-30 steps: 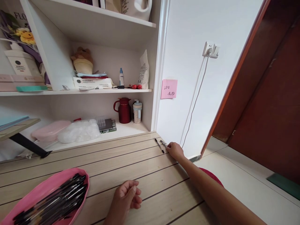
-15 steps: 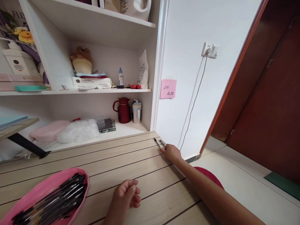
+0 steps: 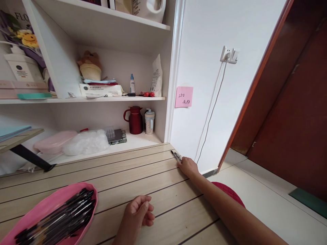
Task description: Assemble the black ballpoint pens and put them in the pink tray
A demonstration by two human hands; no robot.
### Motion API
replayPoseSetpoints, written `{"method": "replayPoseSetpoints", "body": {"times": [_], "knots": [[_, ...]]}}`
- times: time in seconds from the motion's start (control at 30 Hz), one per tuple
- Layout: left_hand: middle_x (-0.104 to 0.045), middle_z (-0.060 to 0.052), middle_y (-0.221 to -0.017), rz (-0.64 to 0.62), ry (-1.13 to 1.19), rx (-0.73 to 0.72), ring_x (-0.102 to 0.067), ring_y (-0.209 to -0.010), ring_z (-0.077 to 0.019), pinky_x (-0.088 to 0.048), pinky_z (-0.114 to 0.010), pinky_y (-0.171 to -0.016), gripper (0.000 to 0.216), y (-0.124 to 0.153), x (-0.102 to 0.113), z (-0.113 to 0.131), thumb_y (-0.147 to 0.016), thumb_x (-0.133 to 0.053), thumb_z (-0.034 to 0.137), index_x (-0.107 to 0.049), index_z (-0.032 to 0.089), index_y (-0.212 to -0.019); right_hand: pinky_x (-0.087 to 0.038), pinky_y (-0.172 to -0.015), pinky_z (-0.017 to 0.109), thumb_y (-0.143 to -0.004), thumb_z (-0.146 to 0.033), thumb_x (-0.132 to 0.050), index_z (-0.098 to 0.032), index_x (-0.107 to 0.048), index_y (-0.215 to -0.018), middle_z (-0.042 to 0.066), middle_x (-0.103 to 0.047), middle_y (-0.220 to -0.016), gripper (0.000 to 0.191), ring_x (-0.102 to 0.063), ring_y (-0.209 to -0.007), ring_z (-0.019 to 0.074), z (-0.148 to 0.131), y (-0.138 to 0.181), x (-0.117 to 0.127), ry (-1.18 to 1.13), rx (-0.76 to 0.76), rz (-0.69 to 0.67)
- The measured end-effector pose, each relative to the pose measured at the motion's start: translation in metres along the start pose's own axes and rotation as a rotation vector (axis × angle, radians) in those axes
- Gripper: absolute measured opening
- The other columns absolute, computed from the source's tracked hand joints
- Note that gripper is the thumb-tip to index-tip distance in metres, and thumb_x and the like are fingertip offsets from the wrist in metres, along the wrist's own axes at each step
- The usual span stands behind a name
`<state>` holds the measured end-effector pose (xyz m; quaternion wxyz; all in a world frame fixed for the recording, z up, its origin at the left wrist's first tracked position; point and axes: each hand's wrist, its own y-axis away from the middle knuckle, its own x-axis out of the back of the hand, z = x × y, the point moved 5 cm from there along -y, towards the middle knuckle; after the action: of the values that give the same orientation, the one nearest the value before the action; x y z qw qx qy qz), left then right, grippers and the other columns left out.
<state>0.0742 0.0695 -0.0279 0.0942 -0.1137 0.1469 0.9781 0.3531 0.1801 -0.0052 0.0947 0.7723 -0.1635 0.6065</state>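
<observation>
At the far right corner of the wood-slat table, my right hand [image 3: 188, 166] reaches out with its fingers closed on the ends of pens [image 3: 176, 156]. Two seem to lie side by side there, one with a dark tip; the hand covers their near ends. My left hand [image 3: 139, 212] rests above the near middle of the table, loosely curled, with fingers slightly apart and nothing in it. Left of it stands a pink oval basket [image 3: 95, 194] holding many black pens [image 3: 58, 217] in a heap.
A white shelf [image 3: 107, 99] behind the table bears a dark red jug [image 3: 135, 120], a cup [image 3: 149, 121] and a bag of white stuffing [image 3: 87, 143]. A small wooden stand [image 3: 28, 136] is at left. A pink note [image 3: 184, 97] and a cable [image 3: 213, 109] are on the right wall.
The dark-tipped pen has shifted right, close against the other pen by my right hand. My left hand and the basket keep their places.
</observation>
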Motion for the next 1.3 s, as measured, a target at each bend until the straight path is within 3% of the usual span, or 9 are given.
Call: {"method": "replayPoseSetpoints", "body": {"times": [0.57, 0.73, 0.9, 1.03, 1.13, 1.2, 1.3], "knots": [[-0.059, -0.002, -0.066, -0.016, -0.018, -0.030, -0.056, -0.050, -0.0108, -0.046, -0.024, -0.047, 0.030, 0.005, -0.002, 0.003, -0.066, -0.063, 0.035, -0.059, 0.012, -0.086, -0.034, -0.059, 0.026, -0.077, -0.035, -0.044, -0.014, -0.061, -0.083, 0.014, -0.064, -0.089, 0.028, -0.058, -0.082, 0.0226, 0.010, 0.012, 0.014, -0.044, 0.012, 0.030], [-0.060, -0.002, -0.066, -0.011, -0.022, -0.056, -0.056, -0.051, -0.0111, -0.047, -0.024, -0.048, 0.031, 0.007, -0.002, 0.006, -0.065, -0.063, 0.035, -0.060, 0.013, -0.086, -0.031, -0.057, 0.024, -0.077, -0.030, -0.046, -0.015, -0.061, -0.075, 0.010, -0.064, -0.081, 0.021, -0.057, -0.076, 0.0182, 0.005, 0.046, 0.020, -0.064, 0.068, 0.012], [-0.061, -0.002, -0.066, -0.017, -0.048, -0.083, -0.057, -0.050, -0.0117, -0.047, -0.025, -0.048, 0.033, 0.017, -0.005, 0.014, -0.061, -0.065, 0.036, -0.061, 0.014, -0.085, -0.027, -0.054, 0.024, -0.074, -0.027, -0.049, -0.017, -0.060, -0.070, 0.006, -0.064, -0.076, 0.015, -0.055, -0.071, 0.0157, -0.029, 0.110, 0.011, -0.083, 0.256, -0.059], [-0.064, -0.003, -0.069, 0.066, -0.093, -0.207, -0.058, -0.054, -0.0120, -0.047, -0.025, -0.054, 0.033, 0.031, -0.001, 0.039, -0.062, -0.064, 0.035, -0.062, 0.013, -0.087, -0.028, -0.055, 0.024, -0.076, -0.030, -0.047, -0.018, -0.061, -0.072, 0.007, -0.065, -0.077, 0.018, -0.056, -0.073, 0.0168, -0.058, 0.158, 0.002, -0.098, 0.392, -0.103], [-0.067, -0.005, -0.074, 0.168, -0.174, -0.306, -0.062, -0.066, -0.0156, -0.048, -0.026, -0.064, 0.033, 0.041, 0.015, 0.073, -0.062, -0.063, 0.033, -0.063, 0.013, -0.088, -0.030, -0.059, 0.025, -0.078, -0.033, -0.045, -0.018, -0.061, -0.076, 0.008, -0.065, -0.082, 0.022, -0.057, -0.077, 0.0190, -0.068, 0.175, 0.000, -0.076, 0.406, -0.095], [-0.069, -0.007, -0.081, 0.237, -0.367, -0.372, -0.063, -0.080, -0.0192, -0.047, -0.028, -0.074, 0.030, 0.048, 0.036, 0.102, -0.062, -0.061, 0.030, -0.064, 0.014, -0.087, -0.031, -0.060, 0.026, -0.080, -0.034, -0.042, -0.019, -0.060, -0.077, 0.008, -0.065, -0.083, 0.024, -0.057, -0.078, 0.0196, -0.070, 0.178, -0.001, -0.066, 0.400, -0.065], [-0.067, -0.008, -0.100, 0.372, -0.894, -0.434, -0.059, -0.095, -0.0227, -0.042, -0.033, -0.085, 0.025, 0.061, 0.082, 0.139, -0.070, -0.052, 0.025, -0.065, 0.016, -0.089, -0.031, -0.061, 0.026, -0.083, -0.034, -0.038, -0.019, -0.058, -0.076, 0.007, -0.065, -0.082, 0.026, -0.058, -0.077, 0.0190, -0.070, 0.180, -0.002, -0.066, 0.417, -0.015]]}}
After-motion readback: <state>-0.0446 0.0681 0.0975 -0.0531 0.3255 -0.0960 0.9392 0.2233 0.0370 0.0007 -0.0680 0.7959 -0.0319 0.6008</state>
